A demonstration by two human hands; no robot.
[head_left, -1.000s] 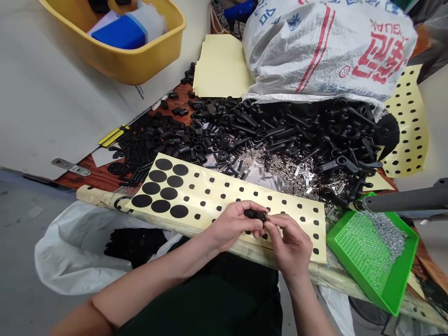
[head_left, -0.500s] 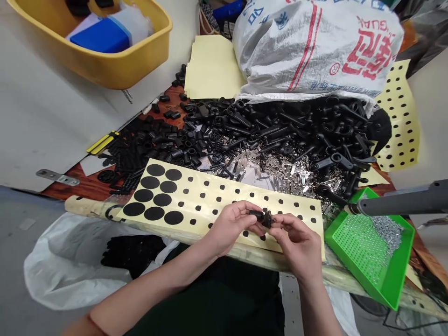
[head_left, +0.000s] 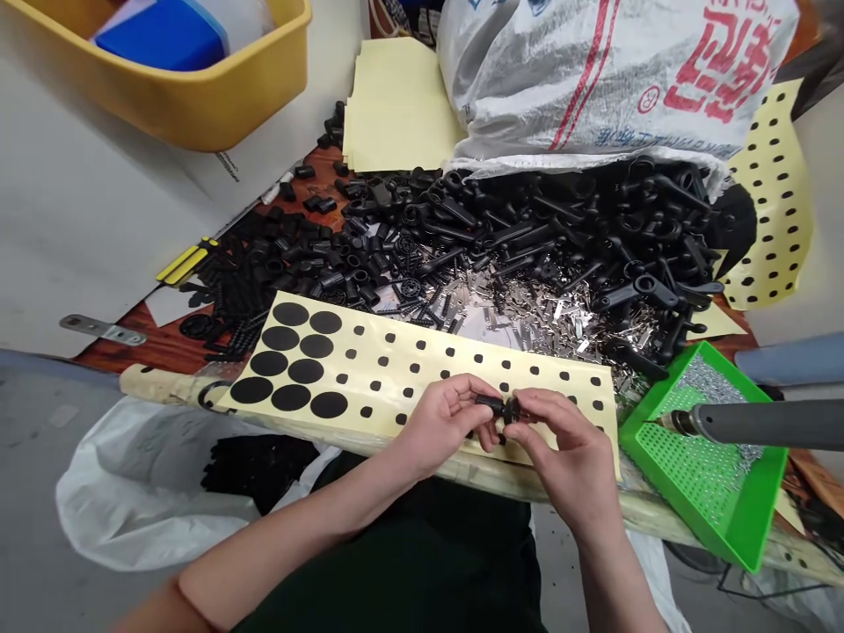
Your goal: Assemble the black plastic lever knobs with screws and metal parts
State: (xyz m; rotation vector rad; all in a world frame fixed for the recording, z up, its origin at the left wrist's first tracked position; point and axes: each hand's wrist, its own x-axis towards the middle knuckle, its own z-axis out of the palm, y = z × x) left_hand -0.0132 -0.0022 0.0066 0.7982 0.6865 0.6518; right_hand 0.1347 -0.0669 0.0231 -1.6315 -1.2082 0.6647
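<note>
My left hand pinches a short black plastic tube between thumb and fingers. At the tube's right end, my right hand grips a black round plastic cap with its fingertips. The two parts meet end to end; whether they are joined I cannot tell. Both hands are just above a pale yellow sticker sheet with large black discs at its left and small black dots across the rest. Part of the sheet is hidden beneath my hands.
Behind the sheet lie heaps of black plastic handles, black tubes and small metal clips. A green tray of small metal pieces stands right, a grey electric screwdriver above it. A yellow bin juts in upper left.
The camera view has shifted slightly. The black cap now sits squarer against the tube between my fingers. The screwdriver appears lower over the green tray.
</note>
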